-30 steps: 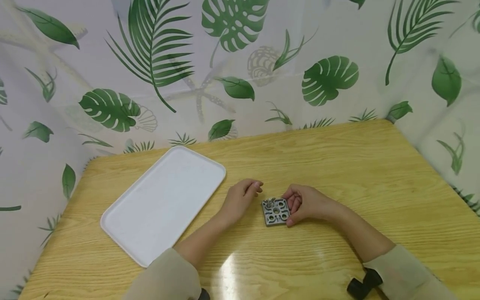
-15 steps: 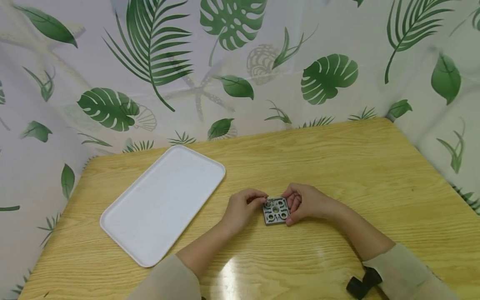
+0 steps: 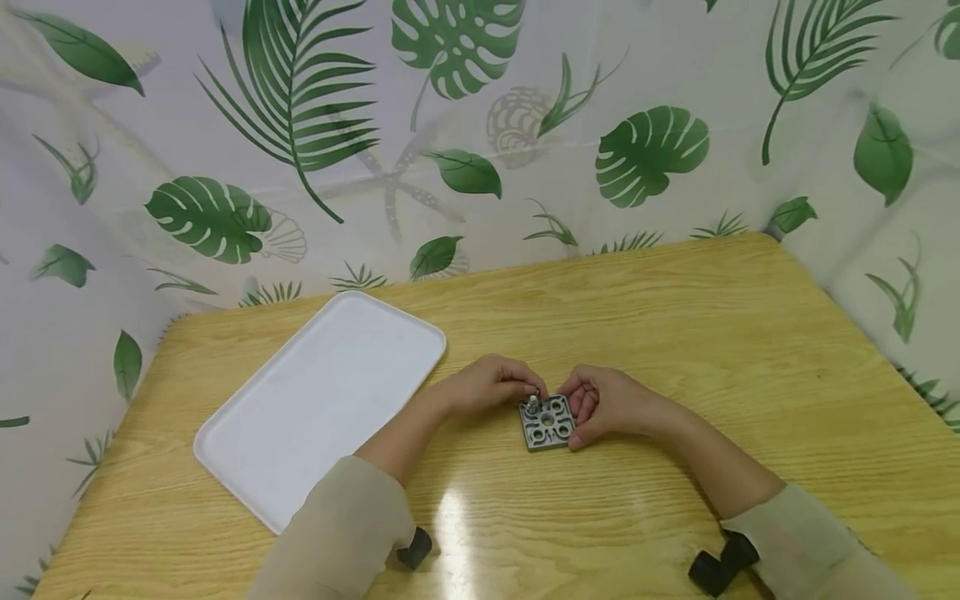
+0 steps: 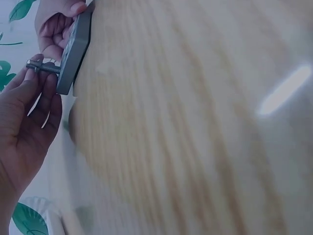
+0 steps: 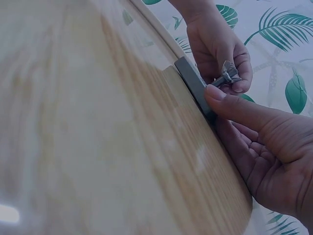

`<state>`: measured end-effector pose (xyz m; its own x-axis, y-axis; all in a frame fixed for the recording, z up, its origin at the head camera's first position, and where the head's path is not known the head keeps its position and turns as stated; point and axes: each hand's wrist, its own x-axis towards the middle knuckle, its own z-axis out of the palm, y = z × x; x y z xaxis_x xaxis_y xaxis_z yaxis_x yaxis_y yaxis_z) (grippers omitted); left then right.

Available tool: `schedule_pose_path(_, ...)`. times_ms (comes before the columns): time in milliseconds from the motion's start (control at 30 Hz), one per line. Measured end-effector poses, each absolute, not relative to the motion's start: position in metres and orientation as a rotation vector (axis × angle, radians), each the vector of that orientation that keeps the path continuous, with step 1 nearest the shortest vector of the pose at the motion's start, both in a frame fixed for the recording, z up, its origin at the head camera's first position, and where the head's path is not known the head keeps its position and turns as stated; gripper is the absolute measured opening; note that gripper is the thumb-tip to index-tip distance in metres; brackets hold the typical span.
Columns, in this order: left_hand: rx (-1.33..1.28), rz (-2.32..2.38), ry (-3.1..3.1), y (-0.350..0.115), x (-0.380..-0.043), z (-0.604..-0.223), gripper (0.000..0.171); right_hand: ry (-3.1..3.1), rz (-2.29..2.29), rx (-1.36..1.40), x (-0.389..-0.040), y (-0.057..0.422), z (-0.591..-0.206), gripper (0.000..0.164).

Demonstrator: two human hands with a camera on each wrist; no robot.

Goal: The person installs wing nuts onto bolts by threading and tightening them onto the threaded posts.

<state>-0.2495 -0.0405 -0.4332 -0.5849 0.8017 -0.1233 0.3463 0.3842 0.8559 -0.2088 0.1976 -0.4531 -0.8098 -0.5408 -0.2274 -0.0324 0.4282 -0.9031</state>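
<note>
A square grey metal plate (image 3: 548, 423) with several round holes and curved slots lies flat on the table. From its far left corner rises a bolt with a wing nut (image 3: 532, 404), which stands out from the plate's face in the left wrist view. My left hand (image 3: 495, 383) reaches over that corner and pinches the bolt with the wing nut between thumb and fingers; in the left wrist view the left hand (image 4: 24, 117) partly hides it. My right hand (image 3: 615, 404) grips the plate's right edge, with the thumb (image 5: 239, 105) along its near side.
A white rectangular tray (image 3: 322, 408) lies on the table to the left. The wooden table (image 3: 675, 333) meets a leaf-printed cloth (image 3: 465, 217) at the back and sides. Black wrist devices (image 3: 723, 565) sit near both sleeves.
My left hand has come from left of the plate to its corner and now takes hold of the bolt with the wing nut. The right hand keeps its grip on the plate.
</note>
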Motion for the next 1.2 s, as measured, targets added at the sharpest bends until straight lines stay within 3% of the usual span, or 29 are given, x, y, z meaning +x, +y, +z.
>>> schedule_pose_path(333, 0.884, 1.243, 2.152, -0.045, -0.246, -0.439, 0.028, 2.186, -1.390, -0.507, -0.208, 0.196, -0.453, 0.064)
schedule_pose_path(667, 0.168, 1.686, 2.417, -0.044, -0.191, -0.445, 0.025, 2.204, -1.384, -0.484, -0.209, 0.196, -0.454, 0.066)
schedule_pose_path(900, 0.170, 1.676, 2.430, -0.029, -0.175, -0.451, 0.045, 2.211, -1.379, -0.503, -0.209, 0.198, -0.454, 0.065)
schedule_pose_path(1200, 0.192, 1.715, 2.488, -0.022, -0.174, -0.450, 0.029, 2.205, -1.380, -0.522, -0.209, 0.198, -0.455, 0.065)
